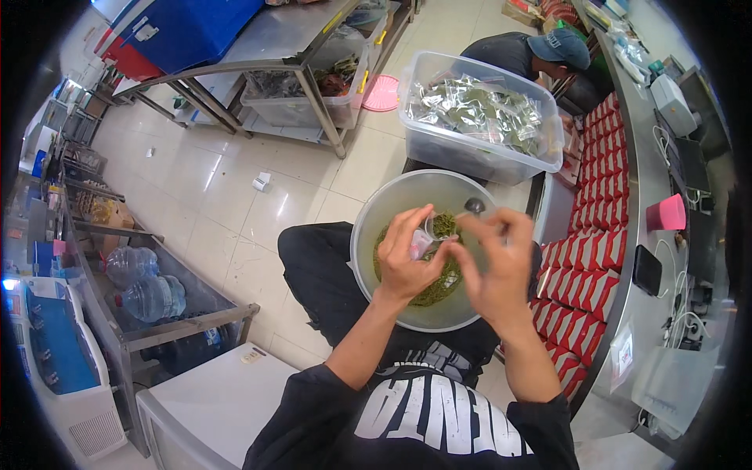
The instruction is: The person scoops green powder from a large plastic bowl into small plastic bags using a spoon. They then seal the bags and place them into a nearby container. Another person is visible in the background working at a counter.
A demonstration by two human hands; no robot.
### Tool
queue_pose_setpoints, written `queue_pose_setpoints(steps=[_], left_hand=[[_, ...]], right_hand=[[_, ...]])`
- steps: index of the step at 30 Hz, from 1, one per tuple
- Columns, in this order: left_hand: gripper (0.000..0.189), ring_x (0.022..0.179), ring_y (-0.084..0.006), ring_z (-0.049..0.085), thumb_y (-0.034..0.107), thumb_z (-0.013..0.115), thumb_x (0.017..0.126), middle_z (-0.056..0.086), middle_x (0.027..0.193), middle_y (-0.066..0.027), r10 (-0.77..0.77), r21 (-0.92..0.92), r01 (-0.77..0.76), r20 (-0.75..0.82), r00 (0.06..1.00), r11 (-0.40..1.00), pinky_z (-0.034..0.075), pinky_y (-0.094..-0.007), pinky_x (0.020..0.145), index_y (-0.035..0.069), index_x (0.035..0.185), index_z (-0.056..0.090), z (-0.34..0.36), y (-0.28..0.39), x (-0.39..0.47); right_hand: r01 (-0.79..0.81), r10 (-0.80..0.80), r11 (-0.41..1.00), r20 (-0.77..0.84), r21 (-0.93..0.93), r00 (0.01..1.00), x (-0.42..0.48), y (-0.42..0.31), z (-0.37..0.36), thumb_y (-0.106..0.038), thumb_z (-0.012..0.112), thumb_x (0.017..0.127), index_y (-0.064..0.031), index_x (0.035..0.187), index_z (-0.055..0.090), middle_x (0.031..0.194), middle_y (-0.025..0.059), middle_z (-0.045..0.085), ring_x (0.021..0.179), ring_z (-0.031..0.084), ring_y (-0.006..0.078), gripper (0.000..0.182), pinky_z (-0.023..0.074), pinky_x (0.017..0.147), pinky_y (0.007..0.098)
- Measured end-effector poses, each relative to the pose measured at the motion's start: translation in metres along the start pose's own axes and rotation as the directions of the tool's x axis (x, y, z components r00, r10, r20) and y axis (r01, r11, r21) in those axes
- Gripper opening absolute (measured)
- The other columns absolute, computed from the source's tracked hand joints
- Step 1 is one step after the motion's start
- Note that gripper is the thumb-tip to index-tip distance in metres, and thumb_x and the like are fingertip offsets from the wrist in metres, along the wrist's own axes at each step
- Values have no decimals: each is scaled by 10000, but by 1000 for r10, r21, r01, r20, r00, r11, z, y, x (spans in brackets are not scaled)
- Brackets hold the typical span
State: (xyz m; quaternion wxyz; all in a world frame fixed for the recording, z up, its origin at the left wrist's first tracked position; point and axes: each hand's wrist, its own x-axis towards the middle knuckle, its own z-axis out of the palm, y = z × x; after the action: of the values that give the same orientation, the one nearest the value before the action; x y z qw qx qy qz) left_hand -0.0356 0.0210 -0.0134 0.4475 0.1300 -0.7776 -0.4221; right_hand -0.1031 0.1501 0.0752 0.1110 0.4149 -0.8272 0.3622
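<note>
My left hand (405,252) grips a small clear plastic bag (436,228) by its side, and green dried shredded herb shows in its mouth. My right hand (496,252) is blurred, with its thumb and a finger at the bag's right edge; whether it pinches the bag I cannot tell. Both hands are over a large round whitish tub (376,202) that rests on my lap. More of the green herb (427,295) lies in the tub, partly hidden by my hands. A dark round scoop or spoon head (474,205) is at the tub's far right inner side.
Beyond the tub stands a clear plastic bin (470,154) of filled bags. A person in a cap (558,50) crouches behind it. Red and white boxes (587,252) are stacked at right under a metal counter (617,329). A white cabinet (223,388) stands at lower left.
</note>
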Motion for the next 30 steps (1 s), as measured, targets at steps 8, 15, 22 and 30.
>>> queue_pose_setpoints(steps=[8,15,22,30], left_hand=[[490,1058,-262,657,66,847,749,663,1143,-123,-55,-205,119,295,954,972,514,-342,900,43,1200,656,-35,-5,21],[149,896,-144,638,24,745,872,691,946,-64,-198,-372,361,410,890,855,495,-279,821,18,1010,690,-49,-11,16],[29,667,-62,539,26,698,896,653,843,-49,-182,-446,341,362,914,828,418,-222,599,8,912,682,-56,-1,19],[81,751,-106,562,49,704,906,636,800,-44,-363,-405,546,447,818,733,437,-266,681,-6,855,673,-39,11,13]], right_hand=[[158,-145,978,105,-135,984,-6,24,14,-100,726,750,-136,944,708,1162,51,571,1155,510,299,198,377,887,457],[1,-41,952,125,306,991,-11,29,18,36,720,787,-132,1080,730,982,57,626,975,604,228,338,426,862,355],[-287,146,623,252,728,957,-11,24,12,51,686,859,-40,1333,608,872,31,620,849,586,109,488,452,843,266],[-397,235,538,321,743,918,-7,20,16,76,667,864,-13,1383,537,873,19,609,858,579,90,542,463,807,259]])
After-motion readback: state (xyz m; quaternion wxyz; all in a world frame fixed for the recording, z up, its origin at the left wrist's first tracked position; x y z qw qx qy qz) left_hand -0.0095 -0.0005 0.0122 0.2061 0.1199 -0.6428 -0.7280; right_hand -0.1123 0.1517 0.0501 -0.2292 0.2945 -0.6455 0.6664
